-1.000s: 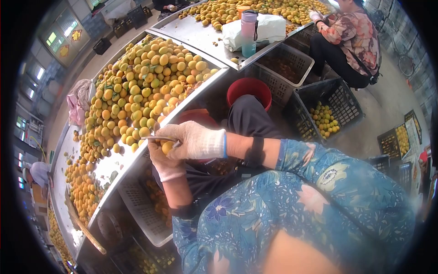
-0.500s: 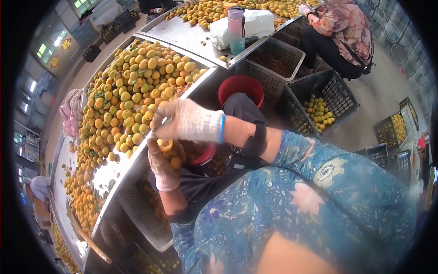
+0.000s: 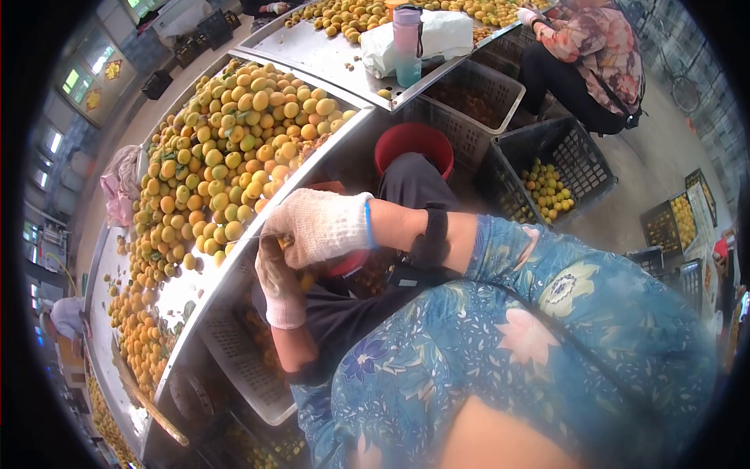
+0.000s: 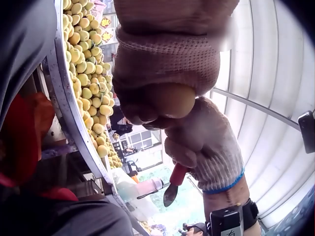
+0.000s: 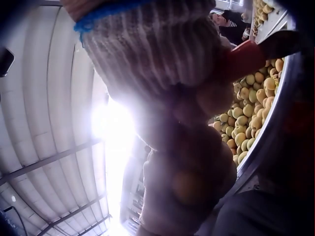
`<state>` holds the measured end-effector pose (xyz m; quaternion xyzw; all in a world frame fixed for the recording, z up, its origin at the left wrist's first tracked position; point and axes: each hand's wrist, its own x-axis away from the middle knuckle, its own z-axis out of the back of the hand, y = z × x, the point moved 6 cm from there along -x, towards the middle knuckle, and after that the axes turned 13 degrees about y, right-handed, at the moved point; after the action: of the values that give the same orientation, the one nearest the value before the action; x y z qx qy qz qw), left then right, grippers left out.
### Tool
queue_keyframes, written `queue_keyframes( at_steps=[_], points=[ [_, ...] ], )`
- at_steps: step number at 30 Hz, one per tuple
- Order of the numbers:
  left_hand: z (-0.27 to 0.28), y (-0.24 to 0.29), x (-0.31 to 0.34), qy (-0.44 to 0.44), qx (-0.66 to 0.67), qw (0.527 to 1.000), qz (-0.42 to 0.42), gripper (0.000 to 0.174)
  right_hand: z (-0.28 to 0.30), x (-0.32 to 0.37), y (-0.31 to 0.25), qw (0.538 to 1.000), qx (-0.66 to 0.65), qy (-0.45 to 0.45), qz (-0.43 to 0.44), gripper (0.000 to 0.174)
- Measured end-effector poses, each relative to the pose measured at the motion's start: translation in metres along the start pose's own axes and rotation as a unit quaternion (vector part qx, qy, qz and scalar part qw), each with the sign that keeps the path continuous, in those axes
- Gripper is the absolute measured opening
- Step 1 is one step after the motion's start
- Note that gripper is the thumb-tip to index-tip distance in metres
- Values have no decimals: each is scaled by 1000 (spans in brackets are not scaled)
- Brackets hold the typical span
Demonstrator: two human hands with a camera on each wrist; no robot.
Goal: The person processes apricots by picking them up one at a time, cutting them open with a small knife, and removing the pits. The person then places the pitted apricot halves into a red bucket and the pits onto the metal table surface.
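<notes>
Left hand [image 4: 167,61] grips round, yellowish fruit [image 4: 176,101].

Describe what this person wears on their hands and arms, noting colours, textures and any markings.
The right hand wears a pale knitted glove with a ribbed, blue-edged cuff; the left hand wears a similar knitted glove. Black straps circle both wrists, the right one carrying a small black box with a marked label. The blue sleeves are floral.
</notes>
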<state>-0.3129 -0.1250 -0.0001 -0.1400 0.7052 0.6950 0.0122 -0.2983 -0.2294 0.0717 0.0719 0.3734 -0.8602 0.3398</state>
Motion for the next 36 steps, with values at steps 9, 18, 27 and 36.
queue_keyframes(
  at_steps=[9, 18, 27, 36],
  points=[
    [-2, 1, -4, -22, 30, 995, 89, 62, 16, 7, 16, 982, -99, 129, -94, 15],
    [133, -13, -12, 284, -30, 952, 111, 48, 21, 10, 78, 940, -49, 188, -279, 42],
    [304, -114, 79, 557, 73, 787, 255, 63, -2, 20, 116, 477, -684, 290, -470, 18],
    [276, -75, 55, 609, 150, 768, 133, 24, 5, 9, 99, 406, -750, 189, -487, 23]
  ],
)
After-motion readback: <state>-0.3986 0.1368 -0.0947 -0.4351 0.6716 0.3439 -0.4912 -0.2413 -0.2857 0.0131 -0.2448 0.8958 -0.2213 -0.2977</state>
